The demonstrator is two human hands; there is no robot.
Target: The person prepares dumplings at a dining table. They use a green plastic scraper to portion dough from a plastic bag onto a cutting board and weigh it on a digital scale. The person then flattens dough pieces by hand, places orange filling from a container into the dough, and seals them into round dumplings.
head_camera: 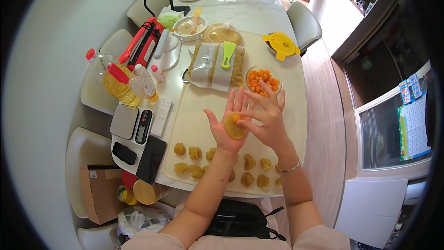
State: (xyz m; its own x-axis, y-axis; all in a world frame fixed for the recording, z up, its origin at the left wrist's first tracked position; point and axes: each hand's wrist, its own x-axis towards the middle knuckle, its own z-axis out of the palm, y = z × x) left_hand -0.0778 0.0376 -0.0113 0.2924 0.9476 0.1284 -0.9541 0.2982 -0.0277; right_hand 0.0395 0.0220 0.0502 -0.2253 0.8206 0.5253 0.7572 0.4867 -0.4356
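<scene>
My left hand (227, 135) lies palm up with fingers spread. A flattened disc of yellow-brown dough (233, 130) rests on its palm and lower fingers. A small orange ball (237, 117) sits on the disc's upper part, between the thumb and fingertip of my right hand (267, 121). Beyond my hands stands a clear glass bowl (281, 85) of similar orange balls (263, 78). Lumps of the same dough, such as one at the left end (179, 149) and one to the right (263, 181), lie in two rows on a cream mat (194, 111); my left forearm hides some.
A green scraper (227, 55) lies on a plastic-wrapped dough block (204, 64). At left are a kitchen scale (125, 121), a remote control (161, 117), an oil bottle (119, 85) and a red sealing machine (142, 47). A yellow-lidded container (282, 45) stands at the right edge.
</scene>
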